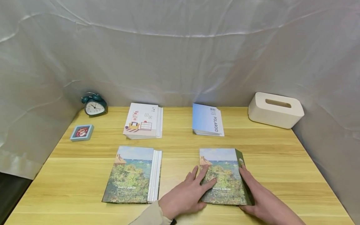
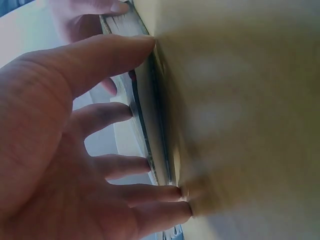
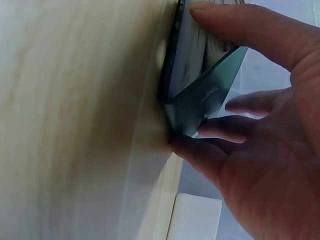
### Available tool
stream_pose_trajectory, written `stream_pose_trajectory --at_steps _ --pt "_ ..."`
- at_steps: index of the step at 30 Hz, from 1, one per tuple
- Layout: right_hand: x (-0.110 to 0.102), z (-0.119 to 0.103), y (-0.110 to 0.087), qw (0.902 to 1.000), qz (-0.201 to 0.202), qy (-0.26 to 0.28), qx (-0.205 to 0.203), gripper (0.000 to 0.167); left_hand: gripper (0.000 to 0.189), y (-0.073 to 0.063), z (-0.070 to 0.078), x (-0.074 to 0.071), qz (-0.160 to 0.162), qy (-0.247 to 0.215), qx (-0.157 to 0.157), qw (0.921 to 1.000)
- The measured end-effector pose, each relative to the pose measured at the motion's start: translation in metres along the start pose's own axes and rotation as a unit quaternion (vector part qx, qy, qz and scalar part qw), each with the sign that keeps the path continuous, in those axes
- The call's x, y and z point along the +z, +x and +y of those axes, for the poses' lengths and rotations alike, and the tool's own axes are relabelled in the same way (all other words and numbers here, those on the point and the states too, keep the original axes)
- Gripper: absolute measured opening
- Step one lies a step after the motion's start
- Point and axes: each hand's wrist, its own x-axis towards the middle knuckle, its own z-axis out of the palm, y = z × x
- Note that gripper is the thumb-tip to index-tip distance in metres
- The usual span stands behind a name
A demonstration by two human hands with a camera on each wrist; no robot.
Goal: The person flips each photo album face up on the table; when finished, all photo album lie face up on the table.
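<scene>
A photo album with a painted seaside cover lies at the front right of the table, its dark green spine facing right. My left hand is at its left side, fingers spread, some over the cover and some by the left edge, thumb by the near edge. On the other side, my right hand touches the spine with its fingers, while the thumb rests at the near end of the pages. A matching photo album lies to the left, white page edges facing right.
Behind lie a white book with a furniture drawing and a blue-white Polaroid book. A white tissue box stands back right. An alarm clock and a small blue framed picture are at left. A grey curtain borders the table.
</scene>
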Motion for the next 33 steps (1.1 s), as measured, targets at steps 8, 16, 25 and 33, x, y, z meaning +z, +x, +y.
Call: stream_pose_trajectory --at_steps 8,16,25,33 --pt "-0.004 -0.003 -0.002 0.9994 0.011 -0.033 -0.003 0.108 0.075 0.000 0.000 0.000 0.003 -0.025 0.002 0.9997" --pt "-0.005 -0.008 -0.008 0.9971 0.036 -0.063 -0.025 0.101 0.079 -0.001 0.002 0.001 -0.009 -0.010 -0.003 0.9999" --pt "-0.009 -0.016 -0.015 0.9876 0.098 -0.100 -0.070 0.091 0.079 0.001 0.004 0.003 -0.016 -0.017 -0.019 0.9996" --pt "-0.009 -0.018 -0.015 0.9846 0.109 -0.112 -0.079 0.089 0.076 0.002 0.004 0.004 -0.016 -0.026 -0.016 0.9994"
